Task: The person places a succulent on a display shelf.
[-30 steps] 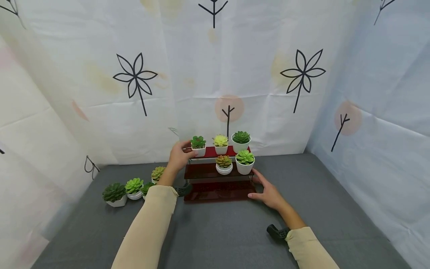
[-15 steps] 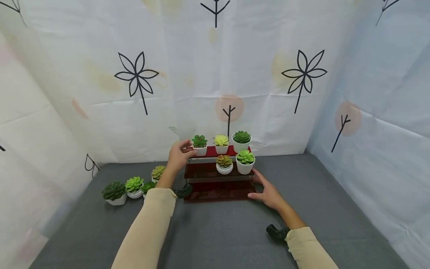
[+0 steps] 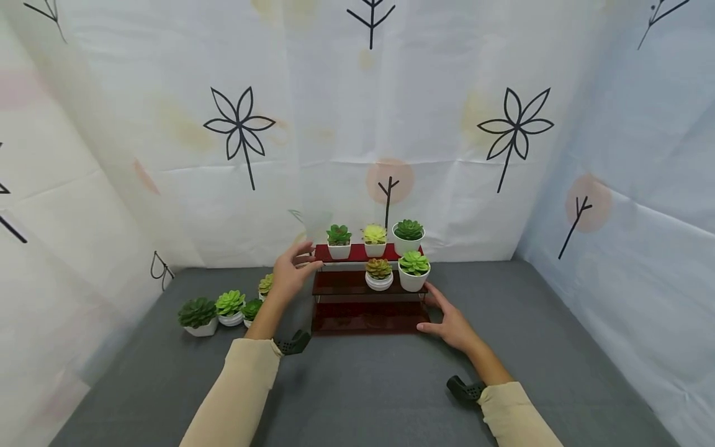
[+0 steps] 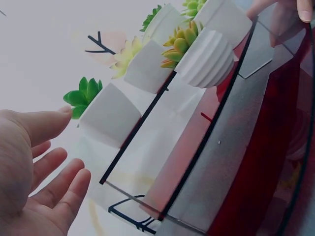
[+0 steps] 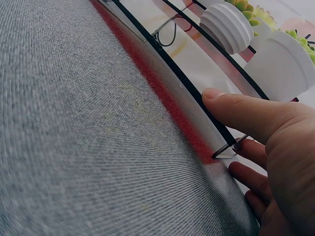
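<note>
A three-tier dark red display stand stands by the back wall. Left to right, its top tier carries a small green potted succulent, a yellow-green one and a larger dark green one. On the middle tier, a reddish succulent in a ribbed pot sits beside a bright green one. My left hand is near the top tier's left end, fingers spread, apart from the small pot in the left wrist view. My right hand holds the stand's right end, thumb on the lower tier's edge.
Several potted succulents, among them a dark green one and a light green one, stand on the grey tabletop at the left. My left forearm partly covers that group. A printed cloth wall closes off the back.
My left hand has let go of the small green succulent and drawn back to the left and down. The right hand stays at the stand. The head view has shifted slightly.
</note>
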Demonstrator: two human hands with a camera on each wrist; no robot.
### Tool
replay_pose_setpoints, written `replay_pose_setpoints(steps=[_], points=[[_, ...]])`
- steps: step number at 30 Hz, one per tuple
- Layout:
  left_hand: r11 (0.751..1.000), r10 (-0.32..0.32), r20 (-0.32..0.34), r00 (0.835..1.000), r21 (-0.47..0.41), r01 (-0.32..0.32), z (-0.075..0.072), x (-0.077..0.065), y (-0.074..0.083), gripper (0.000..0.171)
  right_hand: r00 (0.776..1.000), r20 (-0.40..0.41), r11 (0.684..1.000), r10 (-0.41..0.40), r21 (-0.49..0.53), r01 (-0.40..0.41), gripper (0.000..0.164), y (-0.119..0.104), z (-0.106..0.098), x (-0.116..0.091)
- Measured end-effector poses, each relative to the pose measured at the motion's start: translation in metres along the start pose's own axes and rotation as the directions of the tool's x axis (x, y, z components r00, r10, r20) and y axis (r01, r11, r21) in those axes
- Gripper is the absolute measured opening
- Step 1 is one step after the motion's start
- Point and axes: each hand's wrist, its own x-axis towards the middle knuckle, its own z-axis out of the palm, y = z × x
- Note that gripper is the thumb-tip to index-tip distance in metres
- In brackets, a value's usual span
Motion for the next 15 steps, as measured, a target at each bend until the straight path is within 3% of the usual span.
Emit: replay_pose_setpoints(steps=[5, 12, 15], points=[[0.997, 0.064, -0.026, 0.998, -0.033, -0.065, -0.004, -0.018, -0.006, 0.053, 1.000, -0.004, 1.000, 0.002, -0.017, -0.002, 0.091, 0.002, -0.001, -0.002], [0.984, 0.169, -0.049, 0.984, 0.071, -0.166, -0.015, -0.039, -0.008, 0.045, 1.000, 0.000, 1.000, 0.002, -0.002, -0.002, 0.091, 0.002, 0.001, -0.001], [0.978, 0.184, -0.061, 0.981, 0.111, -0.177, -0.022, -0.050, -0.009, 0.043, 1.000, -0.001, 1.000, -0.003, -0.003, 0.003, 0.091, 0.002, 0.001, 0.000]])
